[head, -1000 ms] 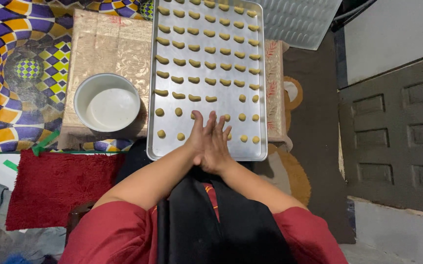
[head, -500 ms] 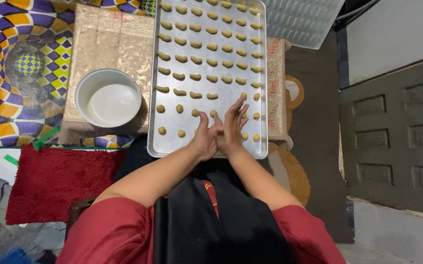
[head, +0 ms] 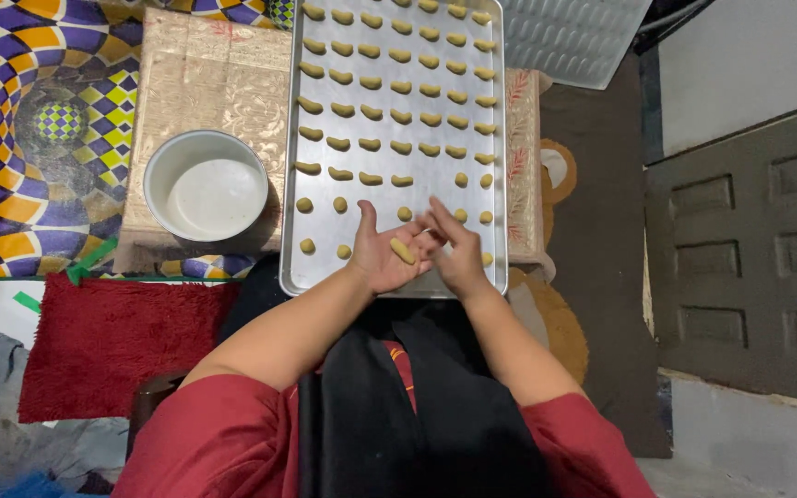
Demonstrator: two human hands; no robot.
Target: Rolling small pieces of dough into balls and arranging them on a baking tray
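- Looking straight down on a low table [head: 200,83] draped in a shiny gold brocade cloth with a leafy pattern, and beyond it a floor mat [head: 20,111] of swirling purple, orange and yellow checks.
- A fuzzy red rug [head: 108,346] lies at lower left; on the right there is a dark carpet and a dark panelled door [head: 749,249] with recessed rectangles.
- A long metal baking tray [head: 398,138], dull silver and smooth, covers the table's right half and juts past its near edge.
- Rows of pale tan dough pieces [head: 371,115] fill the tray's far part, short curved logs; nearer the person sit small round dough balls [head: 304,205], well spaced.
- Beside the tray on the left, a round white bowl [head: 206,187] stands, glossy, with a whitish inside.
- The left hand [head: 382,254] lies palm up over the tray's near end, fingers spread and loose, and a little dough log [head: 403,251] rests on the palm.
- The right hand [head: 458,249] is just beside it, fingers straight and unclenched, its fingertips touching the left hand's fingers; it grips nothing.
- Red sleeves [head: 214,438] and a black apron-like garment fill the bottom of the view.
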